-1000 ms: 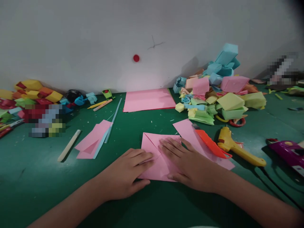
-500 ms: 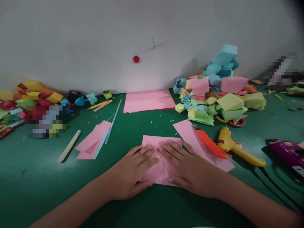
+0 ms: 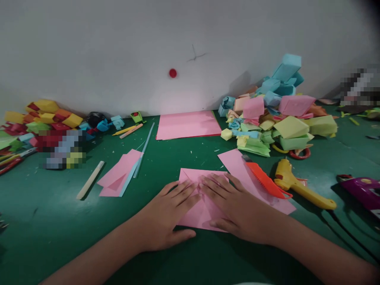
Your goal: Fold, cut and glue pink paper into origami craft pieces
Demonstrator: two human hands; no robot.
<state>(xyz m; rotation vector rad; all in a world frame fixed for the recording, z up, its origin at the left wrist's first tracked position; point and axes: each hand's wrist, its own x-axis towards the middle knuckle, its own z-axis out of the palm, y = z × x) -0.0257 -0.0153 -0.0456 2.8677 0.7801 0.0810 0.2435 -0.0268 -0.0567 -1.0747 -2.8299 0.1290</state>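
A creased sheet of pink paper (image 3: 204,211) lies flat on the green table in front of me, with fold lines running across it. My left hand (image 3: 172,211) rests on its left side, fingers stretched out, the thumb off the paper's near edge. On the right side lies my right hand (image 3: 237,209), palm down and fingers extended. The fingertips of both hands almost meet near the middle of the sheet, hiding part of it. Beside my right hand, an orange utility knife (image 3: 265,180) sits on another pink paper piece (image 3: 231,158).
A yellow glue gun (image 3: 303,190) with a black cord lies at right, near a purple object (image 3: 362,190). Folded paper shapes (image 3: 267,126) are heaped behind. Pink sheets (image 3: 190,124) lie by the wall. Leftward are paper scraps (image 3: 120,174), a pale stick (image 3: 90,180) and colourful paper pieces (image 3: 56,116).
My left thumb has moved off the pink paper's lower edge, spreading outward. Both hands stay pressed on the sheet. The whole view has shifted slightly.
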